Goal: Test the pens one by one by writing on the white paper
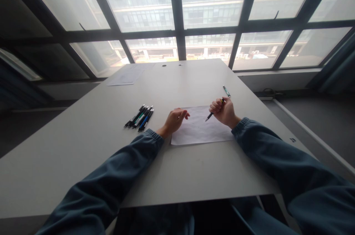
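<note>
A black pen [210, 116] is gripped in my right hand [225, 112], its tip pointing down and left above a white sheet of paper [202, 131]. My right fingers are curled round the barrel, and a bit of yellow shows near its upper end. My left hand [174, 120] rests at the paper's upper left edge, fingers loosely bent, thumb a little apart, with nothing visible in it. Left of that hand lies a bunch of several pens [139, 117], mostly black with green, white and blue parts. A single green pen [226, 91] lies just beyond my right hand.
All this is on a large white table [149, 175]. More sheets of paper [122, 76] lie at its far left corner. A small dark round spot [164, 65] is near the far edge. Large framed windows [210, 2] stand behind, with a curtain [337, 68] at the right.
</note>
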Demonstrator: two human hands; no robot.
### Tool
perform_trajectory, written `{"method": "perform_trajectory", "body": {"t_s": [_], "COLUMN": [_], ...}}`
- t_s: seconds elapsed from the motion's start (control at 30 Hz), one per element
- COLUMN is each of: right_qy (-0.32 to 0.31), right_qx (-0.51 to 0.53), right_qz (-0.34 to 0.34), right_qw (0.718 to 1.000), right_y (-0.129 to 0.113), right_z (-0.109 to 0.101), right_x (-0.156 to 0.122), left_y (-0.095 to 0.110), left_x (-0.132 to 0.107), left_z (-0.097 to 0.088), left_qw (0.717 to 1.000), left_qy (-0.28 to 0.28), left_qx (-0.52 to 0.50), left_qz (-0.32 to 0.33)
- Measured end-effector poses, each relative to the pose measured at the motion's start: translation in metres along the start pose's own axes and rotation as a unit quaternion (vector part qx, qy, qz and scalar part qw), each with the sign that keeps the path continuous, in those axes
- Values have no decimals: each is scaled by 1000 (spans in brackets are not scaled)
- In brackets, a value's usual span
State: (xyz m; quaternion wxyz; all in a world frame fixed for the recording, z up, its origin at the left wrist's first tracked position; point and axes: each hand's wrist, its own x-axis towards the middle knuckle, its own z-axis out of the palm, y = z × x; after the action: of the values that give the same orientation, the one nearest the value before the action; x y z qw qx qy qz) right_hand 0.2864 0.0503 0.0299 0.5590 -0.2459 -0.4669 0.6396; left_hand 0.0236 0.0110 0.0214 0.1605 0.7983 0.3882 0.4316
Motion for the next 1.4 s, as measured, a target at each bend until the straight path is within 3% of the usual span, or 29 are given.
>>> {"method": "perform_trajectory", "body": {"t_s": [0.3, 0.5, 0.7, 0.87, 0.97, 1.03, 1.17, 1.4], "right_qy": [79, 70, 57, 91, 44, 17, 24, 40], "right_qx": [73, 47, -4, -105, -164, -224, -334, -415], "right_qz": [55, 58, 39, 2, 25, 14, -53, -43], "right_qw": [993, 995, 998, 990, 985, 974, 941, 908], "right_y": [-1, 3, 6, 13, 18, 21, 26, 29], "right_z": [-1, 0, 10, 10, 7, 6, 7, 7], "right_x": [3, 3, -4, -5, -5, -6, -9, -10], "left_y": [-3, -6, -10, -10, -10, -10, -8, -5], "left_x": [0, -1, -4, -4, -4, -4, -3, -3], "left_z": [1, 1, 2, 2, 2, 2, 1, 1], "left_qw": [997, 985, 968, 965, 965, 964, 961, 957], "left_qy": [-19, -102, -189, -193, -192, -196, -204, -209], "left_qx": [80, 131, 162, 175, 176, 178, 184, 199], "left_qz": [13, 50, 35, 33, 32, 31, 26, 29]}}
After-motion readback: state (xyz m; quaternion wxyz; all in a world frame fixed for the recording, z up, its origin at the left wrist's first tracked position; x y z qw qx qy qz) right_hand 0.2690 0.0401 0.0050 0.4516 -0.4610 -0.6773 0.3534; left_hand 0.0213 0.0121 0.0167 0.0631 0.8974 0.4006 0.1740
